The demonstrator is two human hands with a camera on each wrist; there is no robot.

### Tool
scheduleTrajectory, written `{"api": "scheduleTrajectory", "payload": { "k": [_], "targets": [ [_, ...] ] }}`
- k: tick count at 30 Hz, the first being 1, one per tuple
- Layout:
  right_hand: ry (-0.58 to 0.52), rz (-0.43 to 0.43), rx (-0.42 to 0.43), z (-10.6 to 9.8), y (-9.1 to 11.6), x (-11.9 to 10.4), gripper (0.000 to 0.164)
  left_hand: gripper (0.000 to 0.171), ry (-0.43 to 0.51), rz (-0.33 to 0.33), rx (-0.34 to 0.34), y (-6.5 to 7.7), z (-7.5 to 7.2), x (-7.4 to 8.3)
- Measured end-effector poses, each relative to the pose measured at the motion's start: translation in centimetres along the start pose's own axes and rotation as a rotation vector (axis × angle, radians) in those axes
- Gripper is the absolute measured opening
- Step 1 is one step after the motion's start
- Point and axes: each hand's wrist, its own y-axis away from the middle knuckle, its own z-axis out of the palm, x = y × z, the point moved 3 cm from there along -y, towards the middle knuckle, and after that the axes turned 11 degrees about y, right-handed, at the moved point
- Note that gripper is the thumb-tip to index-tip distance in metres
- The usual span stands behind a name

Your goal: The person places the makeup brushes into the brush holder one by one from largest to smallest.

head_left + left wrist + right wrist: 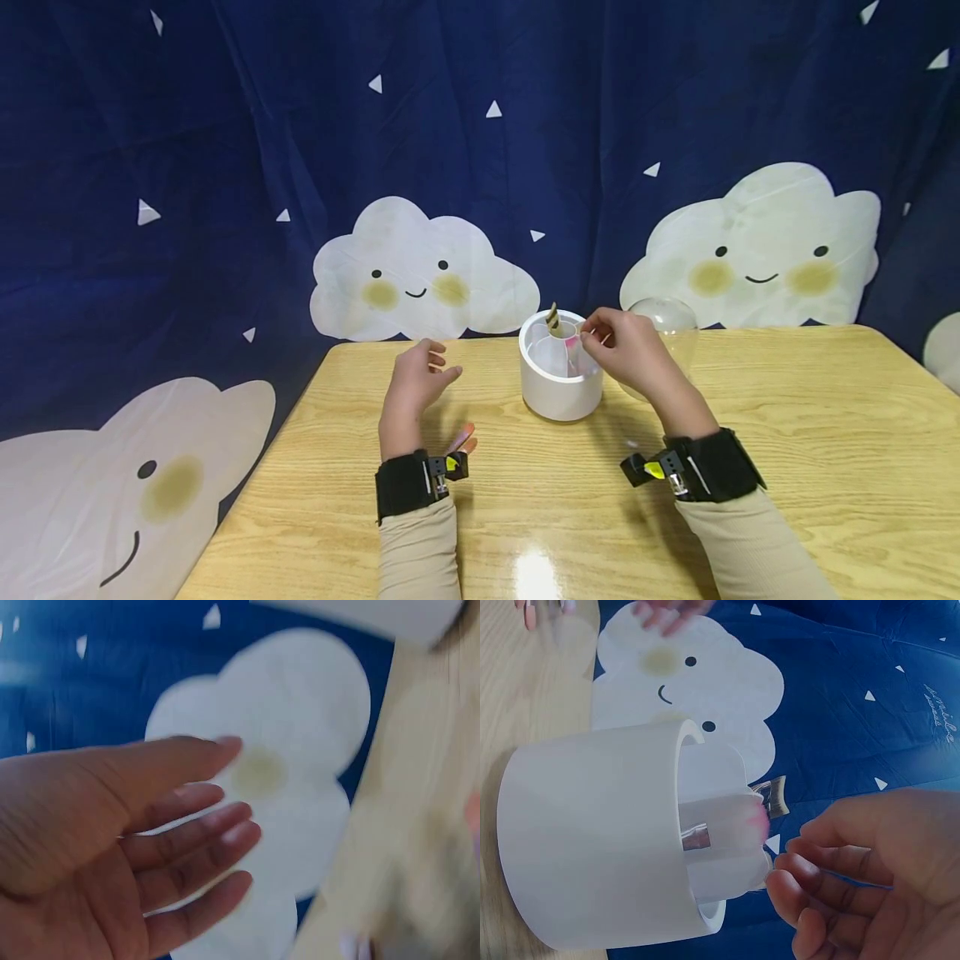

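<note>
A white round container point(561, 392) with clear dividers stands on the table. Inside it are a pink-bristled brush point(759, 819), its handle partly hidden, and a striped gold-and-dark piece point(552, 317) sticking up above the rim. My right hand point(618, 340) is at the container's right rim, its fingers loosely bent beside the pink bristles. No object shows between those fingers in the right wrist view. To the left, apart from the container, my left hand point(418, 379) hovers over the table, fingers relaxed and holding nothing.
Behind my right hand stands a clear dome cover point(666, 317), partly hidden. Small items with orange tips point(467, 437) lie beside my left wrist. The wooden table point(810, 417) meets a dark blue curtain point(465, 167) printed with clouds.
</note>
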Motion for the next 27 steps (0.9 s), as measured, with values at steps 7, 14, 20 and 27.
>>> {"api": "scheduleTrajectory", "payload": {
  "k": [7,14,20,27],
  "targets": [
    [0.007,-0.004,-0.009,0.1,0.0,-0.1,0.01,0.043,-0.024,-0.272,-0.021,1.4,-3.0,-5.1],
    [0.013,0.002,-0.018,0.2,0.0,-0.2,0.011,0.037,0.003,-0.411,-0.085,2.4,-4.3,-7.6],
    [0.011,0.003,-0.013,0.2,0.0,-0.1,0.011,0.031,0.049,-0.464,-0.089,2.5,-4.3,-8.0],
    [0.013,-0.003,-0.001,0.1,0.0,-0.2,0.011,0.028,0.051,-0.484,-0.09,2.4,-4.1,-8.0]
  ]
}}
